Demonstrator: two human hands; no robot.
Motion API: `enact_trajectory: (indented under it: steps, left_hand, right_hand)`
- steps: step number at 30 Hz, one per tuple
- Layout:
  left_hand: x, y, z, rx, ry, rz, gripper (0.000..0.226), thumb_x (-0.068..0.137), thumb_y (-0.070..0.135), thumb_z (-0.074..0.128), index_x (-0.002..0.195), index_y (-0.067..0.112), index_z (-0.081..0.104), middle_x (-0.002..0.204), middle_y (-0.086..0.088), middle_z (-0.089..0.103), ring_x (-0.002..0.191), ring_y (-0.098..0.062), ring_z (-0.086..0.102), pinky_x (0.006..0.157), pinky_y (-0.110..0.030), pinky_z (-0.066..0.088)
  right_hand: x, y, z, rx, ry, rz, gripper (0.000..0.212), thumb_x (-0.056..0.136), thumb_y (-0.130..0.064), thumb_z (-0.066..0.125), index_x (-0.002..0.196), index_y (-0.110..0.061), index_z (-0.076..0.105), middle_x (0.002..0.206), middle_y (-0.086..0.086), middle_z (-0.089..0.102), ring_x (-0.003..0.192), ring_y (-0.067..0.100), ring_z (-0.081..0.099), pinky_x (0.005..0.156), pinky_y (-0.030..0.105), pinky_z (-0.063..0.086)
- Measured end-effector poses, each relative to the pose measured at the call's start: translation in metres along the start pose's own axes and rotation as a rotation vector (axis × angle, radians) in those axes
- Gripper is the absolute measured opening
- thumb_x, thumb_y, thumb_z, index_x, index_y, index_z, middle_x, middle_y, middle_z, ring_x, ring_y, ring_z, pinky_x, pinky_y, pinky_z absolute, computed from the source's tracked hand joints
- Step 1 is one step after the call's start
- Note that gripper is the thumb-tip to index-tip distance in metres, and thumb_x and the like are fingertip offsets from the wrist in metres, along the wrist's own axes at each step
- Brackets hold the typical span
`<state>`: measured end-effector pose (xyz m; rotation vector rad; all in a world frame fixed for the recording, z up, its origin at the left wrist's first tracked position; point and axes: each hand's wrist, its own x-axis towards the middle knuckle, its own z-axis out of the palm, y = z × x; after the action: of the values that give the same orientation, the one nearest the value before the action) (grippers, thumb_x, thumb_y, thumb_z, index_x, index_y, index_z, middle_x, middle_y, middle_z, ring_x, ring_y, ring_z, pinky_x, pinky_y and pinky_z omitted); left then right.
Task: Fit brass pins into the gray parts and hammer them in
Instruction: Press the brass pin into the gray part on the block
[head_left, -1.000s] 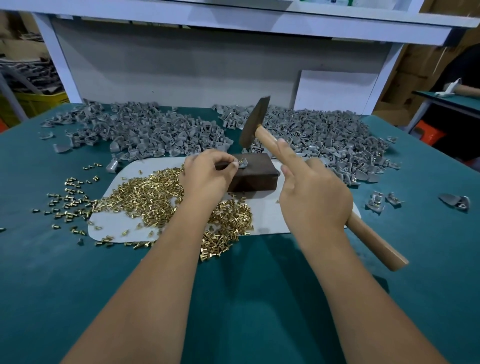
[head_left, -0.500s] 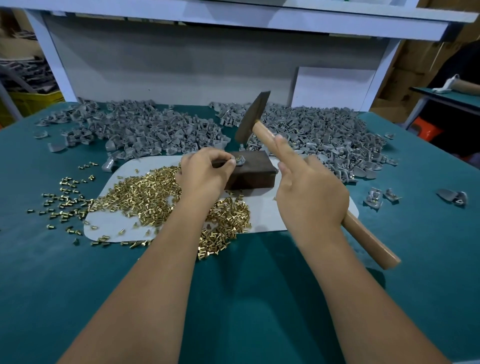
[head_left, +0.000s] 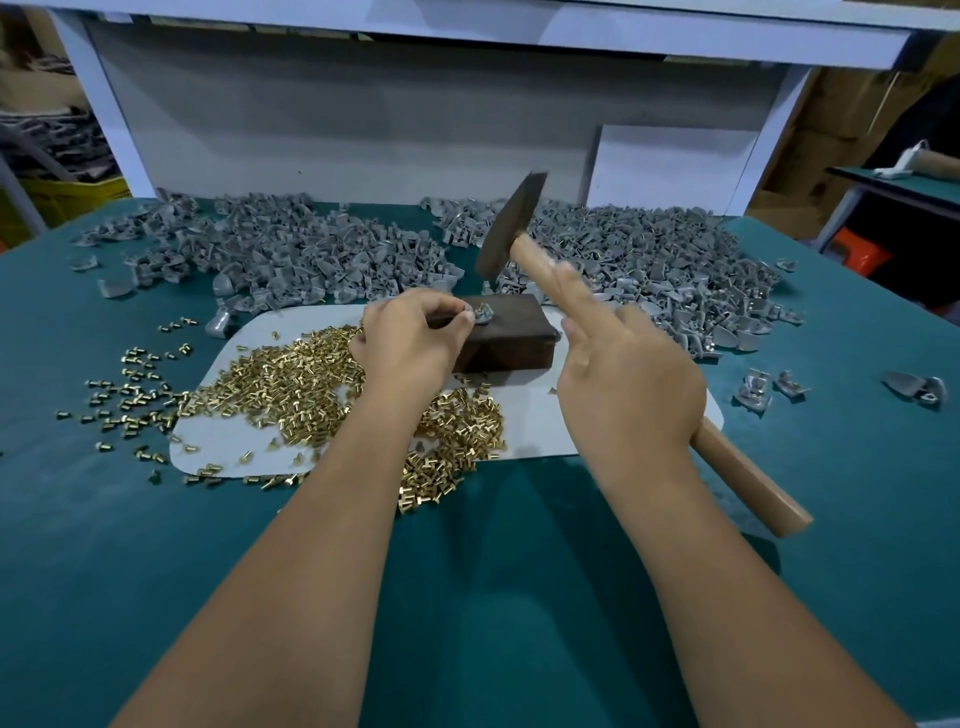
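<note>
Hammer raised over the gray part on my block

My right hand (head_left: 631, 384) hides the middle of the hammer (head_left: 511, 228) handle it grips, forefinger blurred along the wood. The small gray part (head_left: 482, 313), its pin too tiny to make out, sits on the dark block (head_left: 511, 338), pinched by my left hand (head_left: 408, 345) at its left edge. Brass pins (head_left: 291, 384) lie heaped beneath my left wrist.

Small gray part (head_left: 482, 314) with brass pin atop dark block (head_left: 511, 332), hammer (head_left: 511, 228) raised above
</note>
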<state>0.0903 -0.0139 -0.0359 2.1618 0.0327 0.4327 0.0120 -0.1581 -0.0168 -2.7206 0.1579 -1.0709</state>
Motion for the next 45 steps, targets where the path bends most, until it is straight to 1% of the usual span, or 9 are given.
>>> enact_trajectory:
  steps: [12, 15, 18, 25, 29, 31, 35, 39, 45]
  left_hand:
    - [0.001, -0.002, 0.001, -0.001, -0.007, -0.004, 0.025, 0.09, 0.044, 0.066, 0.066, 0.046, 0.059, 0.092, 0.028, 0.056, 0.126, -0.019, 0.044, 0.092, -0.04, 0.025]
    - [0.004, -0.004, -0.001, -0.054, -0.039, -0.007, 0.024, 0.09, 0.041, 0.066, 0.067, 0.047, 0.06, 0.097, 0.029, 0.056, 0.129, -0.019, 0.039, 0.1, -0.042, 0.027]
    - [0.007, -0.006, -0.003, -0.169, -0.105, -0.041, 0.023, 0.089, 0.036, 0.068, 0.068, 0.043, 0.065, 0.101, 0.032, 0.058, 0.128, -0.021, 0.043, 0.109, -0.049, 0.032]
    - [0.006, -0.006, -0.003, -0.192, -0.131, -0.025, 0.019, 0.088, 0.036, 0.07, 0.07, 0.041, 0.068, 0.101, 0.035, 0.055, 0.129, -0.023, 0.043, 0.11, -0.051, 0.033]
    - [0.002, -0.005, -0.003, -0.105, -0.093, 0.025, 0.018, 0.087, 0.039, 0.071, 0.071, 0.045, 0.064, 0.092, 0.037, 0.048, 0.129, -0.021, 0.039, 0.109, -0.05, 0.033]
    - [0.002, -0.004, -0.002, -0.09, -0.084, 0.029, 0.019, 0.087, 0.039, 0.071, 0.071, 0.046, 0.063, 0.091, 0.037, 0.047, 0.13, -0.021, 0.036, 0.109, -0.05, 0.032]
    - [0.004, -0.003, -0.001, -0.038, -0.061, 0.035, 0.023, 0.087, 0.042, 0.07, 0.068, 0.048, 0.058, 0.091, 0.035, 0.051, 0.131, -0.018, 0.03, 0.098, -0.036, 0.022]
    - [0.005, -0.003, 0.0, -0.015, -0.032, 0.043, 0.021, 0.087, 0.043, 0.069, 0.069, 0.048, 0.059, 0.105, 0.025, 0.06, 0.131, -0.016, 0.029, 0.092, -0.034, 0.015]
    - [0.007, -0.004, 0.005, -0.02, 0.017, 0.068, 0.026, 0.086, 0.041, 0.071, 0.066, 0.05, 0.057, 0.088, 0.031, 0.054, 0.128, -0.015, 0.031, 0.096, -0.035, 0.017]
  right_hand:
    - [0.006, 0.007, 0.002, -0.006, -0.118, 0.072, 0.047, 0.099, -0.028, 0.042, 0.14, -0.049, 0.034, 0.081, -0.002, 0.045, 0.059, 0.02, 0.04, 0.049, 0.028, 0.025]
    - [0.013, 0.017, 0.001, -0.017, -0.03, 0.155, 0.045, 0.1, -0.027, 0.042, 0.14, -0.046, 0.036, 0.079, 0.0, 0.041, 0.049, 0.012, 0.03, 0.045, 0.023, 0.015]
    - [0.022, 0.032, 0.007, -0.038, -0.102, 0.233, 0.04, 0.099, -0.024, 0.043, 0.136, -0.041, 0.043, 0.081, 0.001, 0.043, 0.05, 0.016, 0.031, 0.045, 0.024, 0.015]
    - [0.022, 0.052, 0.013, 0.001, -0.366, 0.372, 0.033, 0.093, -0.019, 0.045, 0.117, -0.033, 0.061, 0.077, 0.001, 0.053, 0.071, 0.028, 0.048, 0.059, 0.03, 0.035]
    - [0.028, 0.04, 0.017, -0.148, -0.221, 0.219, 0.027, 0.091, -0.028, 0.053, 0.115, -0.028, 0.068, 0.107, 0.011, 0.053, 0.102, 0.033, 0.045, 0.084, 0.039, 0.038]
    - [0.036, 0.024, 0.021, 0.065, -0.15, 0.131, 0.025, 0.091, -0.031, 0.057, 0.112, -0.026, 0.069, 0.107, 0.006, 0.053, 0.102, 0.026, 0.045, 0.088, 0.038, 0.037]
    - [0.055, -0.009, 0.035, 0.468, -0.343, 0.014, 0.021, 0.09, -0.023, 0.061, 0.108, -0.019, 0.072, 0.104, -0.002, 0.067, 0.092, 0.012, 0.057, 0.083, 0.027, 0.043]
    - [0.062, -0.019, 0.052, 0.456, -0.413, 0.003, 0.009, 0.087, -0.021, 0.066, 0.088, -0.023, 0.074, 0.089, -0.005, 0.071, 0.086, 0.014, 0.061, 0.081, 0.033, 0.05]
    - [0.067, -0.023, 0.056, 0.537, -0.407, 0.172, 0.026, 0.081, -0.019, 0.072, 0.061, -0.032, 0.061, 0.068, -0.013, 0.063, 0.076, 0.012, 0.062, 0.068, 0.027, 0.048]
